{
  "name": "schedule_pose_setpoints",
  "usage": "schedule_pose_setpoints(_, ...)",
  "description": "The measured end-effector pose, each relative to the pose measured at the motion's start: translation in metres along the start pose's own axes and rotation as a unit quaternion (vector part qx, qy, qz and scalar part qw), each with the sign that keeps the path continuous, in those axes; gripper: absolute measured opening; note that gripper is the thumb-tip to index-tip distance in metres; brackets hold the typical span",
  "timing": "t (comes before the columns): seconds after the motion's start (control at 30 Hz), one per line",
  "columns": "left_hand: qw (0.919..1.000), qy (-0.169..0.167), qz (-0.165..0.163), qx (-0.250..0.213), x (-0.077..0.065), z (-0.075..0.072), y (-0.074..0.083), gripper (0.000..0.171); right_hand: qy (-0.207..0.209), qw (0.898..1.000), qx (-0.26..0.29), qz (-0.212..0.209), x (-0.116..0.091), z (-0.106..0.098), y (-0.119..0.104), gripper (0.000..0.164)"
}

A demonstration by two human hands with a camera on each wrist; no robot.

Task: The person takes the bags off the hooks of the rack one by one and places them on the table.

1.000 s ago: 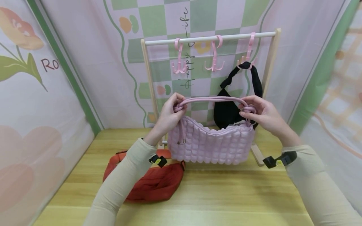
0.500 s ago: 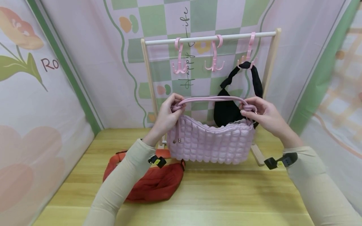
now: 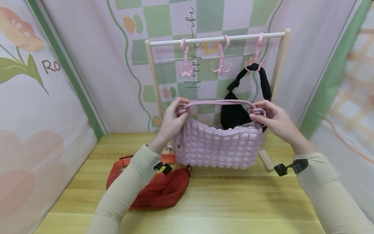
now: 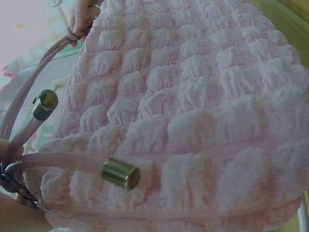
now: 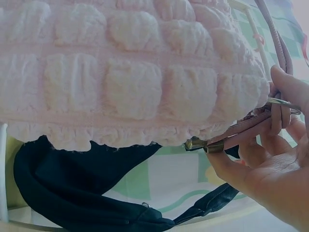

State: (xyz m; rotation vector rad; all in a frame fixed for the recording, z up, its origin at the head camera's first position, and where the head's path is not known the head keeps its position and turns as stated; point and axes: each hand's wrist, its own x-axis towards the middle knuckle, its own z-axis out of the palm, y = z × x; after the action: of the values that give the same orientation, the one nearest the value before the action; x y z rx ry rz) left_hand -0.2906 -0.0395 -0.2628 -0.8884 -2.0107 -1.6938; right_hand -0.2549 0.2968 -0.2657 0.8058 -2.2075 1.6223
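Observation:
A pale pink, puffy quilted handbag (image 3: 219, 148) hangs upright above the table in the head view. Its doubled cord strap (image 3: 219, 102) arches between my two hands. My left hand (image 3: 172, 120) pinches the strap's knotted left end, and my right hand (image 3: 274, 118) pinches the knotted right end beside a metal ring. Two gold-tipped cord ends dangle near the left hand; one gold tip (image 4: 120, 173) lies against the quilting in the left wrist view. In the right wrist view, the right fingers (image 5: 241, 169) are close to more gold tips (image 5: 215, 146).
Behind the handbag stands a rack with a white rail (image 3: 204, 40) and pink hooks (image 3: 221, 61). A black bag (image 3: 235, 113) hangs from the right hook, partly covered by the pink one. A red bag (image 3: 163, 190) lies on the wooden table (image 3: 233, 201), partly behind the left sleeve.
Both hands have drifted slightly apart, still gripping the strap ends. The dangling cord ends at the left have swung a little to the left. The black and red bags have stayed in place.

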Motion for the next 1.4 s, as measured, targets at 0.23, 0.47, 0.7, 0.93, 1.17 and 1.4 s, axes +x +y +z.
schedule_pose_setpoints(0.23, 0.9995, 0.014, -0.019, 0.021, -0.003, 0.000, -0.002, 0.016, 0.005, 0.999, -0.039, 0.010, -0.001, -0.001, -0.001, 0.025)
schedule_pose_setpoints(0.47, 0.9977, 0.030, -0.049, 0.036, -0.004, 0.000, -0.002, 0.014, 0.009, 0.998, -0.056, 0.013, -0.001, -0.001, 0.000, 0.026)
schedule_pose_setpoints(0.7, 0.9967, 0.030, -0.069, 0.029, -0.005, 0.000, -0.002, 0.011, 0.010, 0.999, -0.037, 0.020, -0.001, -0.002, 0.003, 0.024)
schedule_pose_setpoints(0.93, 0.9955, 0.024, -0.090, 0.019, -0.005, -0.001, -0.004, 0.012, 0.006, 0.999, -0.021, 0.026, -0.003, -0.004, 0.005, 0.025)
schedule_pose_setpoints(1.17, 0.9926, 0.007, -0.113, 0.044, -0.008, -0.002, -0.004, 0.010, 0.003, 0.998, -0.029, 0.048, -0.006, -0.006, 0.006, 0.026)
schedule_pose_setpoints(1.4, 0.9880, -0.015, -0.146, 0.049, -0.010, -0.005, -0.004, 0.013, 0.003, 0.996, -0.032, 0.085, -0.008, -0.009, 0.007, 0.028)
